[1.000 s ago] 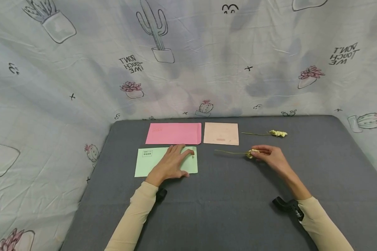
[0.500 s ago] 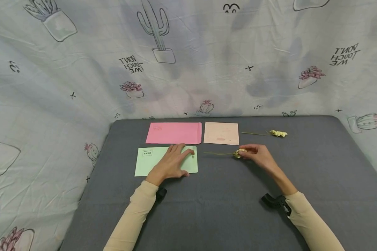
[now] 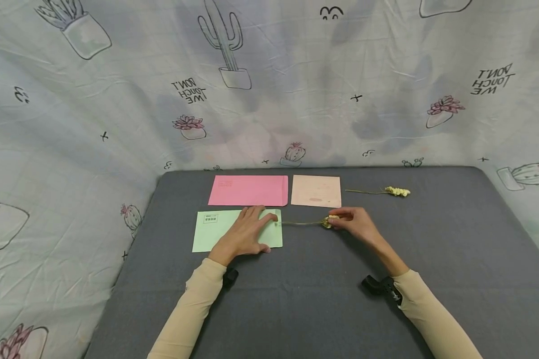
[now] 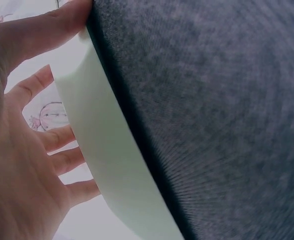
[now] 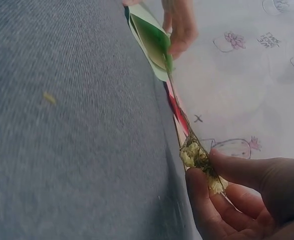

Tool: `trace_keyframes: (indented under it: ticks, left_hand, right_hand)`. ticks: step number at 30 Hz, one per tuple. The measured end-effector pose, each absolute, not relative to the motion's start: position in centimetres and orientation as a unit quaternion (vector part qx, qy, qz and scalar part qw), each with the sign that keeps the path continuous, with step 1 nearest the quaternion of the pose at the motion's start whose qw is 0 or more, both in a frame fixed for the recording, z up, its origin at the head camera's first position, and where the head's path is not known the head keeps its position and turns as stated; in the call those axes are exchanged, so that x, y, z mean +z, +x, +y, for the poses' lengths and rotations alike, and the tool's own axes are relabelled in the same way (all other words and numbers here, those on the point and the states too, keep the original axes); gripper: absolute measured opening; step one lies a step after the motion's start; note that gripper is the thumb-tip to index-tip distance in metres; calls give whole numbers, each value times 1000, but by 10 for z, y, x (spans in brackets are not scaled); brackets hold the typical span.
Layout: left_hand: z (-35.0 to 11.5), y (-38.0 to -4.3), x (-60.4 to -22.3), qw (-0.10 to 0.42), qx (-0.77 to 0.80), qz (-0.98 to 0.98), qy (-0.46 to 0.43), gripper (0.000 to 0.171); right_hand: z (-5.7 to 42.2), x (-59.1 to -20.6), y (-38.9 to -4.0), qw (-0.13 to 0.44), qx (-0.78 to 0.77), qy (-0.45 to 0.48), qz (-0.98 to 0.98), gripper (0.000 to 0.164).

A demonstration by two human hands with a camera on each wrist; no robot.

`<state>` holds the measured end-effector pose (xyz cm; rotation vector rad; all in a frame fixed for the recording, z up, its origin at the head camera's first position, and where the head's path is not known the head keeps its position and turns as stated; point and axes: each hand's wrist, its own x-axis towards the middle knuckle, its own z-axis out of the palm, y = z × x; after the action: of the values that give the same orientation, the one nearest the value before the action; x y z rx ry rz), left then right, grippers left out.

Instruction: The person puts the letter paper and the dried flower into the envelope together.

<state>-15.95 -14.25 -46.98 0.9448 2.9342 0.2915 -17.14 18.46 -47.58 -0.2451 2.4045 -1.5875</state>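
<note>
The step in hand appears to be the insertion of a pale yellow flower sprig (image 3: 326, 222) into a light green envelope (image 3: 211, 232). The flower head is pinched between the thumb and the fingers of the right hand (image 3: 354, 222), and the stem (image 3: 300, 224) is pointed toward the person's left. The tip of the stem is brought to the open mouth (image 5: 150, 42) of the envelope; whether it is already inside cannot be told with certainty. The envelope is gripped across its width by the left hand (image 3: 244, 231), with the thumb at the near edge, so that the mouth bulges.

For the next move, the stem should probably be pushed along gently and level, and the mouth should be held open until the head is received. The stem looks thin, so it could be bent if the lower lip is caught.

All is laid on a table with a dark grey cloth (image 3: 296, 309). Behind the green envelope a pink envelope (image 3: 248, 190) is placed, and beside that a peach-coloured envelope or card (image 3: 316, 191). A second flower sprig (image 3: 397, 191) is left lying at the far right. The table is surrounded at the back and the left by a pale curtain (image 3: 287, 109), on which potted cacti and succulents are printed.
</note>
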Motion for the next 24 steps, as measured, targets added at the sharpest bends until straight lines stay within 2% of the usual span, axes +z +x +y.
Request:
trace_keyframes:
  ticks: [10, 24]
  left_hand:
    - [-145, -160, -476, 19, 93, 947, 307, 74]
    - [-148, -157, -477, 15, 91, 945, 314, 74]
  right_hand:
    - [166, -482, -171, 131, -568, -102, 806, 34]
    - [154, -489, -171, 168, -631, -88, 752, 36]
